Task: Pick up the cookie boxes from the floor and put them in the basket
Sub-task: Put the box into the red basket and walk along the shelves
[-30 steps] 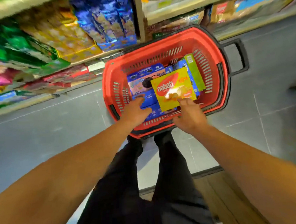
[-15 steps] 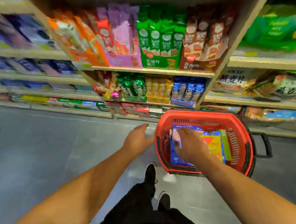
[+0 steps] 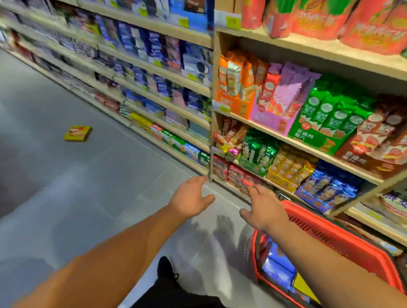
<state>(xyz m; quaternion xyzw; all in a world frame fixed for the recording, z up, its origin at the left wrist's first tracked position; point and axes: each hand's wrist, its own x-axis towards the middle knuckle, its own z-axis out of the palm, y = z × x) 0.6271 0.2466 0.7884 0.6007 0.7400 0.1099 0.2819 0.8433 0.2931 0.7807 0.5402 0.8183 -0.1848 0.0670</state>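
A moment ago my right hand (image 3: pixel 264 208) was down inside the red basket (image 3: pixel 341 245), settling the yellow wafer box among the blue ones; now it has lifted clear and hangs above the near rim with its fingers spread and nothing in them. My left hand (image 3: pixel 191 197) is also out in front of me, loose and open, holding nothing, just over the grey floor (image 3: pixel 58 210) near the foot of the shelves (image 3: pixel 304 145). My view has swung up and to the left along the aisle, so the basket has slid to the lower right corner, sitting on the floor just beside the bottom shelf, with blue boxes and a slice of the yellow one showing inside it. What the turn brings into sight is one more yellow cookie box (image 3: pixel 78 133), lying flat on the floor well apart from me, further down the aisle and out from the shelf. I take that to mean the last drop is finished and the job is not: that box has yet to be fetched. With both hands free, I judge the next step is to walk toward it, though it is far from the basket, so I would have to carry it back or bring the basket along.
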